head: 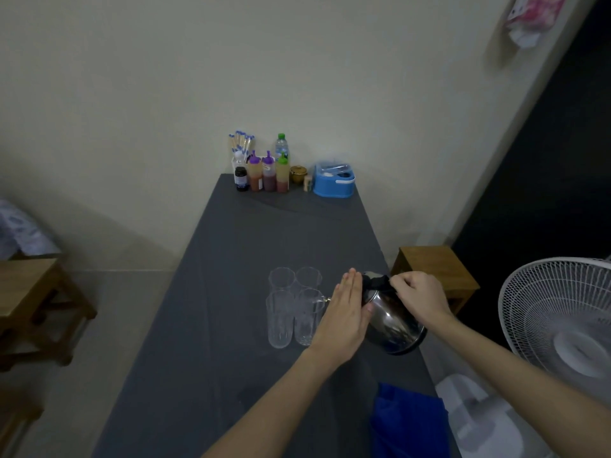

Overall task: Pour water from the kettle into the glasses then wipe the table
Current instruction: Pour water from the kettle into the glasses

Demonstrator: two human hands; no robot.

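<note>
A steel kettle point(391, 322) with a black handle is tilted to the left, its spout at the rim of the near right glass point(307, 317). My right hand point(421, 295) grips the black handle at the top. My left hand point(347, 314) lies flat with straight fingers against the kettle's left side. Several clear glasses point(280, 317) stand in a tight square on the grey table point(231, 276). A blue cloth point(408, 421) lies at the table's near right edge.
Sauce bottles point(268, 173), a water bottle point(281, 147), a cup of chopsticks point(239, 150) and a blue box point(334, 181) stand at the table's far end by the wall. A white fan point(558, 322) stands right, wooden stools point(433, 269) right and left.
</note>
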